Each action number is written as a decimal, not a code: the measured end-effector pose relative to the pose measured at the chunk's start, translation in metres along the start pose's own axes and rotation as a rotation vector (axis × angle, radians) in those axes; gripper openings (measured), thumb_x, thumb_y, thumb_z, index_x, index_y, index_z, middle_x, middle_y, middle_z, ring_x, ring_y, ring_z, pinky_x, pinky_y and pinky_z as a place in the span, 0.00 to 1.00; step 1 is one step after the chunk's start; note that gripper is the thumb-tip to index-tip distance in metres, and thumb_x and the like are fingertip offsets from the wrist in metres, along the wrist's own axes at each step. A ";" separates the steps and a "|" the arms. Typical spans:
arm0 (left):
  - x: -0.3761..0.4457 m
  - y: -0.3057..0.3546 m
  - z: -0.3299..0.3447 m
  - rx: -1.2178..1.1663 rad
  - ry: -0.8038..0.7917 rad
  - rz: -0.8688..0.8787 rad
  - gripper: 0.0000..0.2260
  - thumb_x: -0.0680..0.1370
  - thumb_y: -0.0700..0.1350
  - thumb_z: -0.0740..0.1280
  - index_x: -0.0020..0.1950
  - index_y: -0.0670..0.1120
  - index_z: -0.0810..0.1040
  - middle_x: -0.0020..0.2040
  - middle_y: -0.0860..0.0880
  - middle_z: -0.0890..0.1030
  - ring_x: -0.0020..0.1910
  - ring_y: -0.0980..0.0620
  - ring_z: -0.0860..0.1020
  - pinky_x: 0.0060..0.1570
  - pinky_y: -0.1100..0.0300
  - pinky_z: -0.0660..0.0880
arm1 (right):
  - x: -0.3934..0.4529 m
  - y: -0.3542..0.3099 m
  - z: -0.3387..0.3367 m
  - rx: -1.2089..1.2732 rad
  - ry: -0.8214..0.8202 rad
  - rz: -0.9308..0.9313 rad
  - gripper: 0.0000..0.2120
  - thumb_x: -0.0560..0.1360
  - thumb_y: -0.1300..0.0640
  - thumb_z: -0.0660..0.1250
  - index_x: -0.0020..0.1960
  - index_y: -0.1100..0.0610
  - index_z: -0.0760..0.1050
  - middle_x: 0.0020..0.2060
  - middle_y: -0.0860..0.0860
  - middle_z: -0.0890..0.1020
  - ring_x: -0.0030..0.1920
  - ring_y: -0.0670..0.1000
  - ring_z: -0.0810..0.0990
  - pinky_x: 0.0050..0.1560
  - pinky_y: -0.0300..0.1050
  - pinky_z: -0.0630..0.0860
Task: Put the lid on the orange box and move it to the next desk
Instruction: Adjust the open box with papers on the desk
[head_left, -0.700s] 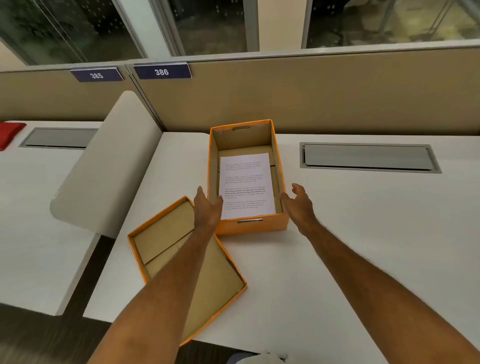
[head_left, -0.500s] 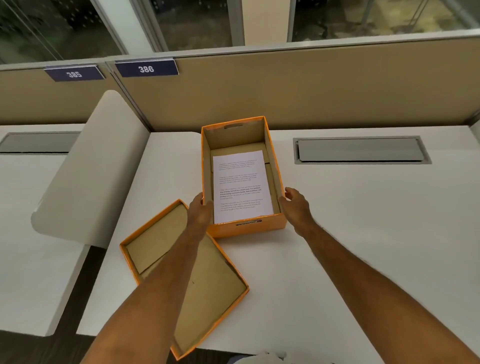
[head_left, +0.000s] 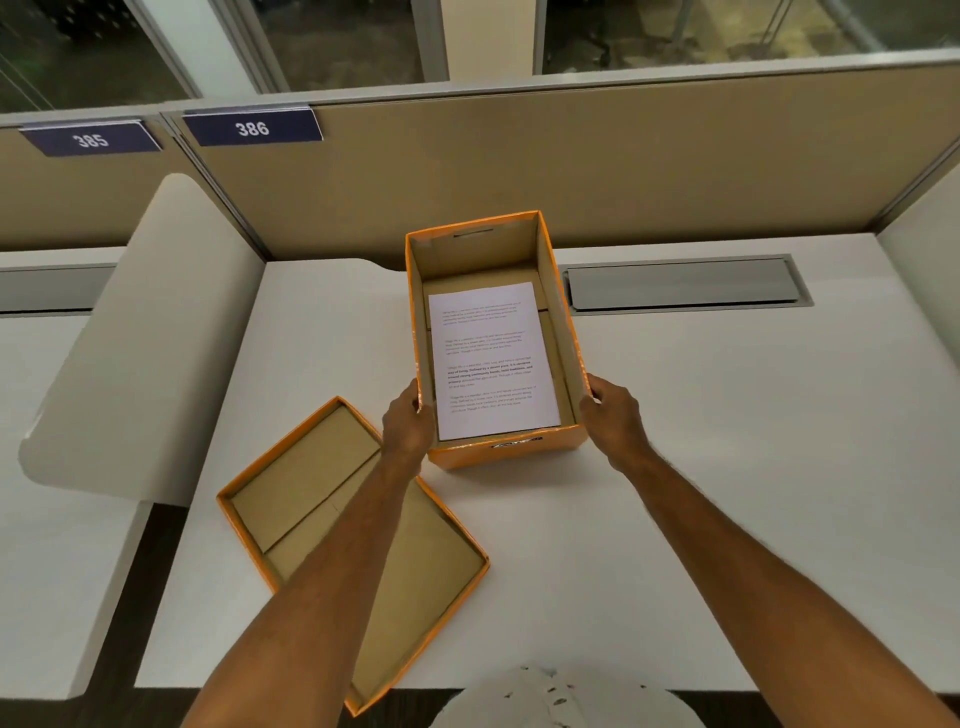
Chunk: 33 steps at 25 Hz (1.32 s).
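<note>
The open orange box (head_left: 561, 306) stands on the white desk (head_left: 727, 467) with a printed sheet of paper (head_left: 491, 364) lying inside it. My left hand (head_left: 408, 428) grips the box's left wall near the front corner. Gripping the right wall opposite it is my right hand (head_left: 613, 415). The orange lid (head_left: 311, 483) lies upside down on the desk at the front left, cardboard inside facing up, partly under my left forearm and overhanging the front edge.
A white rounded divider panel (head_left: 140, 332) separates this desk from the neighbouring desk (head_left: 41, 519) on the left, with a floor gap between them. A grey cable flap (head_left: 685, 283) sits at the back right. Beige partition carries labels 385 (head_left: 91, 139) and 386 (head_left: 252, 127).
Both hands moved in from hovering beside the box and closed on its side walls. The view shifted slightly rightward.
</note>
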<state>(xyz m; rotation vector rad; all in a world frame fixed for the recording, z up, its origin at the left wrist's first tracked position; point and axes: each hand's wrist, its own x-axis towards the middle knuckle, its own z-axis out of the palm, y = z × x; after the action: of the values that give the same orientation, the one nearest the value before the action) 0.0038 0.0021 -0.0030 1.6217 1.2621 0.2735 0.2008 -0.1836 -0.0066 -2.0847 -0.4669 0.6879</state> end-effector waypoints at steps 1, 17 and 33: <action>-0.006 0.005 0.007 -0.002 -0.016 0.008 0.18 0.85 0.42 0.61 0.75 0.49 0.76 0.53 0.44 0.84 0.52 0.39 0.83 0.45 0.52 0.79 | -0.004 0.004 -0.010 -0.001 0.027 -0.005 0.15 0.83 0.59 0.61 0.65 0.55 0.81 0.55 0.52 0.86 0.53 0.55 0.84 0.47 0.41 0.80; -0.057 -0.008 0.074 0.019 -0.113 0.042 0.21 0.85 0.41 0.60 0.77 0.54 0.74 0.62 0.47 0.84 0.53 0.49 0.81 0.48 0.55 0.82 | -0.056 0.061 -0.070 -0.017 0.117 0.141 0.16 0.82 0.61 0.59 0.64 0.57 0.82 0.47 0.51 0.84 0.47 0.54 0.81 0.37 0.37 0.72; -0.059 -0.062 0.031 -0.229 -0.019 -0.169 0.24 0.83 0.57 0.65 0.77 0.47 0.73 0.70 0.48 0.80 0.68 0.45 0.79 0.71 0.44 0.76 | -0.066 0.020 -0.005 -0.336 0.259 -0.326 0.27 0.78 0.58 0.68 0.75 0.57 0.66 0.76 0.57 0.67 0.75 0.59 0.65 0.71 0.54 0.69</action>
<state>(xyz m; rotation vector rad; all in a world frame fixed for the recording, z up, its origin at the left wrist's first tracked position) -0.0365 -0.0679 -0.0450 1.3128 1.2952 0.2853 0.1539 -0.2348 -0.0011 -2.2924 -0.7937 0.1513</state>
